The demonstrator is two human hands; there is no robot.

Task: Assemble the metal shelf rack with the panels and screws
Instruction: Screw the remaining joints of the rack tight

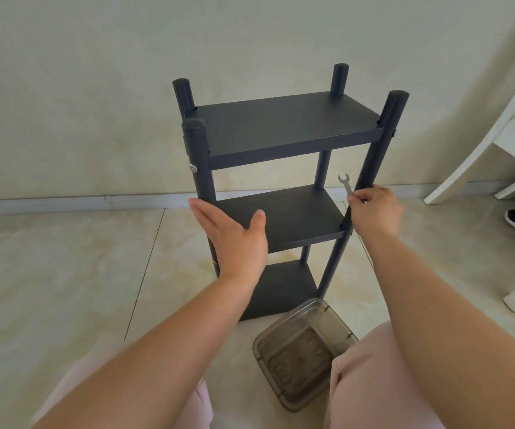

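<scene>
The left hand (234, 239) was open, fingers straight, its palm laid against the front-left post (199, 168) of the metal shelf rack (284, 131) at the level of the middle panel (284, 215). The right hand (375, 212) pinched a small flat wrench (345, 184) beside the front-right post (370, 168). The rack stood upright on the tiled floor (64, 274) near the wall, with all three panels fitted and a screw head (193, 168) visible on the left post. A clear plastic tray (304, 351) lay between the knees.

Risk, as judged: the narrow rack could tip or twist if the wrench was pulled sideways while only a flat palm steadied it. The thin wrench could slip off a screw head and scratch the coating.
</scene>
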